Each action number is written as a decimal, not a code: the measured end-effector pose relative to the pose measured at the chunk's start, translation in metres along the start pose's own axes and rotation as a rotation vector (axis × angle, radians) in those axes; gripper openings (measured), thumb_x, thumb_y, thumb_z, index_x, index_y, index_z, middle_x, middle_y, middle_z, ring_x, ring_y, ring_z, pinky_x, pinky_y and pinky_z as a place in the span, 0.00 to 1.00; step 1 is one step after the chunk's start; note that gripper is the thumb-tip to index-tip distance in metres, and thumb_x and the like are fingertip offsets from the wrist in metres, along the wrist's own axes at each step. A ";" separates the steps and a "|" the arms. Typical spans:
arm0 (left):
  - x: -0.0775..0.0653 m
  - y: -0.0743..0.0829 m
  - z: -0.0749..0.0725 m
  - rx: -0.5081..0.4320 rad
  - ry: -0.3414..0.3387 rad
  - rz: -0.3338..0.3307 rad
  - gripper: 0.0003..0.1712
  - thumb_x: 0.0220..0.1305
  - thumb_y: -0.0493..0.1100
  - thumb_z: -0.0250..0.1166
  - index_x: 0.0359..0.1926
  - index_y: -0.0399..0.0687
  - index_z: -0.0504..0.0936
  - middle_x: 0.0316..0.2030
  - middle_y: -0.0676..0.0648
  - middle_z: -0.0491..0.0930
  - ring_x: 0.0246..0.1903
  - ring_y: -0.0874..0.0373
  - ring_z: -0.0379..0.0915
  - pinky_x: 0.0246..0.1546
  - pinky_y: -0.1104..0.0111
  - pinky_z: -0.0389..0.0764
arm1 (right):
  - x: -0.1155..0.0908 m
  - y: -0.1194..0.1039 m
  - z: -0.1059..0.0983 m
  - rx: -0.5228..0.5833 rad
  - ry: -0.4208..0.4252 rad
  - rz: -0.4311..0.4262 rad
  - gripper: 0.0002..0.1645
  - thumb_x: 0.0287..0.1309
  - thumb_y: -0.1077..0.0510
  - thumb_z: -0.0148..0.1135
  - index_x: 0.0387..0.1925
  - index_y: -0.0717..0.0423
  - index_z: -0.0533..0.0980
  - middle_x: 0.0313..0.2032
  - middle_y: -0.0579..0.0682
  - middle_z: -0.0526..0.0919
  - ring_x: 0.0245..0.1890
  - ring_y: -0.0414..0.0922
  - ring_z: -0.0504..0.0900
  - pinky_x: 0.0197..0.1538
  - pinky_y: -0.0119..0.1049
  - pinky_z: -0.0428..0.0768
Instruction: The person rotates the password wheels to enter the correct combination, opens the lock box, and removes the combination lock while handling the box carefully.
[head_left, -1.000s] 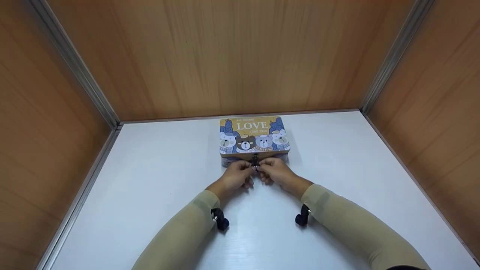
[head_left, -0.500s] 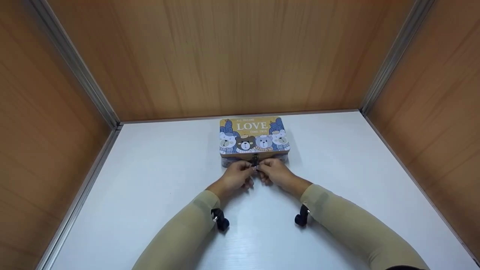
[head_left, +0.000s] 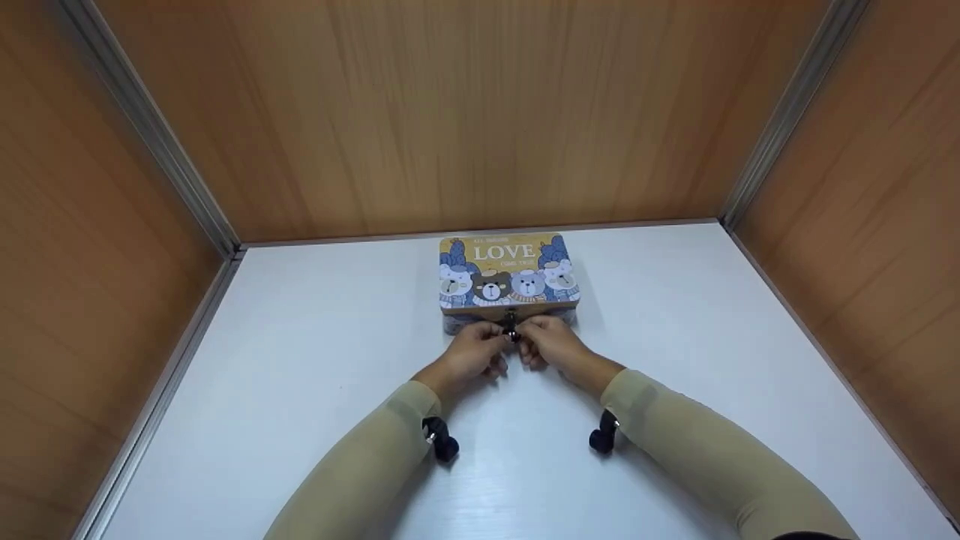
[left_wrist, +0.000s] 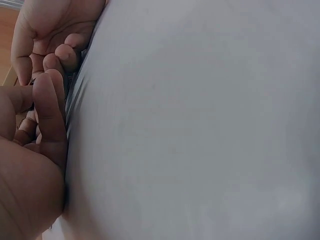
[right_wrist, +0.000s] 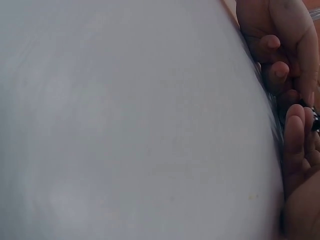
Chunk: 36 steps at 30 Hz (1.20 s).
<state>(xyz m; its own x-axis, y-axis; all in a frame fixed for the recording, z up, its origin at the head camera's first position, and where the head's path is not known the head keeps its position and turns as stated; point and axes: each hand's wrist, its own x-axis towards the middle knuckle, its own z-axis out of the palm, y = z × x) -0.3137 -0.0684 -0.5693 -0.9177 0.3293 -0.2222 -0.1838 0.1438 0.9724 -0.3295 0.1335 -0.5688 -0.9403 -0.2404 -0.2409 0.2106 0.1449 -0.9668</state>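
With our left hand (head_left: pixel 469 352) and right hand (head_left: pixel 555 346), we pinched the small dark clasp (head_left: pixel 511 324) from either side, fingers (left_wrist: pixel 48 107) curled. It hung at the front of the bear-printed box (head_left: pixel 506 274), which sat closed on the white worktop (head_left: pixel 330 337) near the wooden back wall (head_left: pixel 480 112).

In front of you, a rectangular box (head_left: pixel 510 271) sits flat on the white surface (head_left: pixel 330 352), lid down, its mustard top printed with "LOVE", four bears and blue plants. At the middle of its front you have a small, dark, glossy fastener (head_left: pixel 512 334) between your fingers (head_left: pixel 493 344), too small to make out exactly.
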 end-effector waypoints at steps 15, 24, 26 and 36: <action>-0.001 0.003 0.000 -0.007 0.006 -0.038 0.16 0.87 0.47 0.63 0.55 0.36 0.84 0.28 0.47 0.84 0.23 0.58 0.80 0.24 0.68 0.85 | 0.000 0.001 -0.001 0.000 -0.001 0.009 0.09 0.78 0.58 0.62 0.40 0.58 0.84 0.23 0.47 0.83 0.20 0.39 0.81 0.24 0.29 0.81; -0.001 0.004 -0.001 -0.005 0.002 -0.038 0.16 0.87 0.46 0.63 0.57 0.36 0.83 0.30 0.47 0.85 0.24 0.58 0.81 0.25 0.69 0.85 | 0.000 0.002 -0.001 -0.047 0.000 -0.004 0.08 0.78 0.58 0.64 0.42 0.58 0.85 0.24 0.46 0.83 0.21 0.39 0.81 0.24 0.28 0.81; -0.001 0.003 -0.001 0.003 0.005 -0.023 0.16 0.87 0.46 0.63 0.56 0.35 0.83 0.29 0.47 0.84 0.23 0.59 0.81 0.24 0.69 0.84 | 0.000 0.003 -0.002 -0.067 -0.008 -0.013 0.09 0.79 0.58 0.64 0.43 0.59 0.85 0.24 0.46 0.83 0.22 0.39 0.81 0.25 0.28 0.80; 0.000 0.002 0.001 0.014 0.012 0.000 0.15 0.87 0.45 0.64 0.55 0.34 0.84 0.26 0.48 0.83 0.22 0.59 0.79 0.23 0.69 0.84 | 0.001 0.001 -0.002 -0.087 -0.025 -0.013 0.14 0.82 0.57 0.61 0.41 0.61 0.85 0.23 0.46 0.83 0.21 0.39 0.81 0.25 0.29 0.81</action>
<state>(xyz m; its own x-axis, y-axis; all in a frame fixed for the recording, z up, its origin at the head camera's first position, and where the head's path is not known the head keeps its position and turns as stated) -0.3140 -0.0676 -0.5676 -0.9220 0.3179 -0.2212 -0.1790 0.1566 0.9713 -0.3310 0.1353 -0.5701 -0.9356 -0.2670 -0.2311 0.1729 0.2243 -0.9591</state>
